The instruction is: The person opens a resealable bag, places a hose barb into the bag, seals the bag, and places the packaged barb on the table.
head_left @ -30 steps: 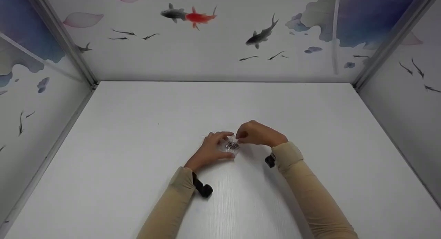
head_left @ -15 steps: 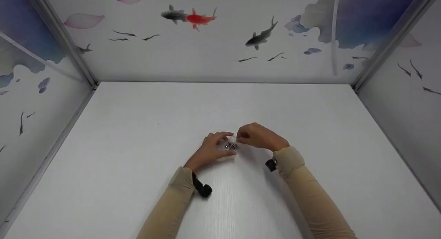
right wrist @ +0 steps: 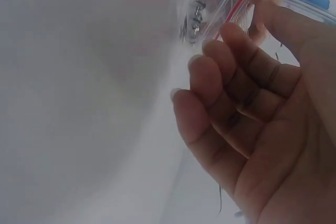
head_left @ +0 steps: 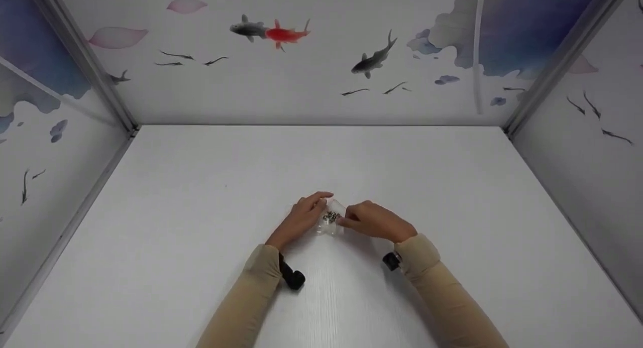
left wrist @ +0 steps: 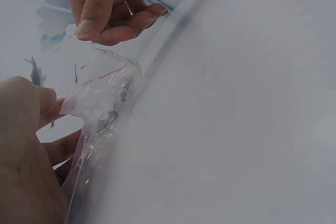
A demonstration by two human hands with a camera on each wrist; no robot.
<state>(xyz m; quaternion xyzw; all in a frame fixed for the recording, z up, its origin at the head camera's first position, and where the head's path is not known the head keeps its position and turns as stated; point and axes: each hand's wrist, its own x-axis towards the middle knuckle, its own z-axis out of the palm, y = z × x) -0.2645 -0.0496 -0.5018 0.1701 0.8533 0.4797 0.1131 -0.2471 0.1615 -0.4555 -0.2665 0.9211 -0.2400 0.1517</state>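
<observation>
A small clear zip-lock bag (head_left: pixel 329 229) with a red line by its mouth is at the middle of the white table (head_left: pixel 226 287). Small shiny metal pieces (head_left: pixel 331 217) lie inside; their kind is too small to tell. My left hand (head_left: pixel 300 218) holds the bag from the left, pinching its edge between thumb and finger in the left wrist view (left wrist: pixel 23 156). Close to the bag's right side is my right hand (head_left: pixel 378 221). In the right wrist view the right hand (right wrist: pixel 257 108) has loosely curled fingers with nothing between them, apart from the bag (right wrist: pixel 212 17).
White panels with printed fish (head_left: pixel 374 62) close off the back and both sides. Grey metal posts (head_left: pixel 95 62) stand at the back corners. A black wrist camera (head_left: pixel 295 279) sits below the left cuff, another black camera (head_left: pixel 391 260) below the right.
The right hand has come down slightly toward the near side, along the bag. The left thumb has drawn in, leaving more of the bag showing. The head view has tilted a little.
</observation>
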